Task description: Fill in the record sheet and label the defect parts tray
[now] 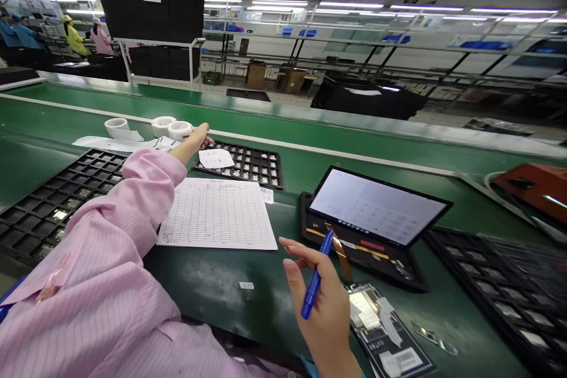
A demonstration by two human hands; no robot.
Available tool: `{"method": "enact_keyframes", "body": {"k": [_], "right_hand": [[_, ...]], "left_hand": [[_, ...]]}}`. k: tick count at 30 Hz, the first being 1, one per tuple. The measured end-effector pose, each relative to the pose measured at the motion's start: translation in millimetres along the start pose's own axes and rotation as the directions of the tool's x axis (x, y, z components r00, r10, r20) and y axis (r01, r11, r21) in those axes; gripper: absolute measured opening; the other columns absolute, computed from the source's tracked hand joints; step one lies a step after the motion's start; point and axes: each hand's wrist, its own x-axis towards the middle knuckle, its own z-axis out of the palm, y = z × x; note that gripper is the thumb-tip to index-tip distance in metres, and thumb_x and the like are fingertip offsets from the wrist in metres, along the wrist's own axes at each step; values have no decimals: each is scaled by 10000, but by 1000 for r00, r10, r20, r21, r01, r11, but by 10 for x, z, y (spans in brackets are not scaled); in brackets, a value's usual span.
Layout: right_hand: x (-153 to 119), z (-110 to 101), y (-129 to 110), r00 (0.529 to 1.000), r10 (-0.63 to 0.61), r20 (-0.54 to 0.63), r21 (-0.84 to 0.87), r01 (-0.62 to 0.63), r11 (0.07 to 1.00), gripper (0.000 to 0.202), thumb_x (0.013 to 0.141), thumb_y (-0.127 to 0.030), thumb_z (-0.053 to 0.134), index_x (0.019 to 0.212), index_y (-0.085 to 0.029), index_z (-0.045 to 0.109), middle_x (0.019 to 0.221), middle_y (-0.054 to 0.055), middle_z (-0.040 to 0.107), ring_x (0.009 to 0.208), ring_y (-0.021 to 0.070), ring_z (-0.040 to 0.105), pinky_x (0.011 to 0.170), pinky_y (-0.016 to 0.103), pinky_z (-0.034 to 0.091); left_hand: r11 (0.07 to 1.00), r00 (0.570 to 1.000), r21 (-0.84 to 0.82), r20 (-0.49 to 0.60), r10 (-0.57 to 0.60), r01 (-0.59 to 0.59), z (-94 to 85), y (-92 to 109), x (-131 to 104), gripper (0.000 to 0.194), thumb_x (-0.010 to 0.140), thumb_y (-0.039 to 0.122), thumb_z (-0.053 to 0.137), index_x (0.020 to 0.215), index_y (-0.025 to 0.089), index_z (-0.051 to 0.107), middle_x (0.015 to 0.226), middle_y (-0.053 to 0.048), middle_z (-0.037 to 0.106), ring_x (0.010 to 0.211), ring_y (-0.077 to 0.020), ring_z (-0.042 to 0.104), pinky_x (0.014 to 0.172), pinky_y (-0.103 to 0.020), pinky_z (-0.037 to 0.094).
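Observation:
My right hand (325,301) holds a blue pen (312,292) slanted between its fingers, above the bench and left of a circuit board (376,319). My left hand (200,136) reaches out to the far left corner of a compartmented black tray (270,172); its fingers are bent and partly hidden, so what they grip cannot be made out. A handwritten paper slip (215,159) lies on that tray. Nearer to me is a printed form (217,215) with a table grid. A tablet-like screen (376,204), lit, leans in a black holder (411,277), joined by an orange flex cable (342,257).
Rolls of white tape (163,126) stand beside my left hand. Larger black trays (26,207) of small parts lie at far left and at right. An orange device (531,192) sits at the right edge. A small label (246,286) lies on the green bench.

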Motion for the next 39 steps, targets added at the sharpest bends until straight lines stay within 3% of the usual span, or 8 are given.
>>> {"method": "enact_keyframes", "body": {"k": [4, 9, 15, 26, 28, 31, 35, 39], "right_hand": [[-9, -84, -131, 998, 44, -47, 134, -37, 990, 345, 954, -461, 410, 1129, -224, 590, 995, 59, 682, 920, 195, 635, 829, 351, 476], [13, -181, -313, 969, 154, -191, 341, -81, 936, 543, 927, -594, 304, 1170, -180, 557, 817, 49, 649, 786, 205, 622, 804, 392, 450], [6, -226, -500, 967, 200, -160, 459, -107, 882, 215, 916, -305, 406, 889, -190, 586, 731, 18, 655, 708, 180, 626, 719, 335, 449], [-129, -309, -573, 996, 89, -29, 311, -76, 947, 285, 962, -303, 362, 818, -205, 587, 672, -11, 608, 616, 131, 592, 587, 252, 453], [-150, -276, -526, 999, 38, 18, 262, -41, 964, 333, 966, -294, 335, 736, -198, 556, 604, -15, 550, 548, 121, 539, 531, 243, 412], [-205, -134, -413, 983, 40, 178, 29, -46, 999, 394, 960, -307, 325, 605, -199, 458, 505, -23, 442, 463, 111, 433, 471, 248, 305], [-298, 96, -289, 933, 114, 342, -335, 8, 942, 361, 940, -342, 367, 619, -201, 456, 509, -13, 446, 473, 124, 387, 490, 274, 211], [-326, 154, -322, 941, 158, 299, -277, -73, 958, 345, 898, -428, 468, 640, -199, 484, 629, 27, 528, 648, 167, 473, 581, 279, 298]], "left_hand": [[971, 947, -184, 253, 198, -154, 27, 204, -497, 366, 882, 123, 551, 1242, 82, 498, 1060, -128, 647, 937, -157, 632, 817, -292, 517], [927, 715, -219, 591, 373, -304, 271, 53, -1388, 350, 762, 164, 702, 1097, 109, 620, 1004, -119, 688, 823, -177, 667, 747, -315, 527], [655, 511, -113, 533, 674, -747, 555, -155, -1925, 205, 738, 286, 749, 900, 164, 717, 1002, -47, 679, 886, -152, 617, 743, -241, 467], [270, 236, 51, 658, 715, -961, 613, -193, -2371, 191, 918, 248, 516, 945, 155, 681, 876, -64, 668, 809, -168, 619, 711, -265, 440], [312, 260, 60, 712, 653, -948, 711, -336, -2417, 221, 925, 307, 515, 920, 165, 684, 745, -42, 655, 715, -168, 608, 632, -266, 400], [566, 382, -6, 731, 565, -825, 924, -678, -2396, 147, 850, 322, 639, 852, 186, 694, 738, -18, 656, 721, -160, 604, 634, -243, 388], [671, 451, -24, 722, 524, -741, 1168, -1130, -2299, 110, 794, 229, 679, 873, 154, 662, 890, -30, 662, 813, -160, 614, 691, -223, 431], [723, 485, -44, 713, 505, -689, 1253, -1314, -2258, 138, 834, 252, 595, 926, 152, 618, 885, -19, 648, 788, -147, 604, 669, -218, 448]]}}
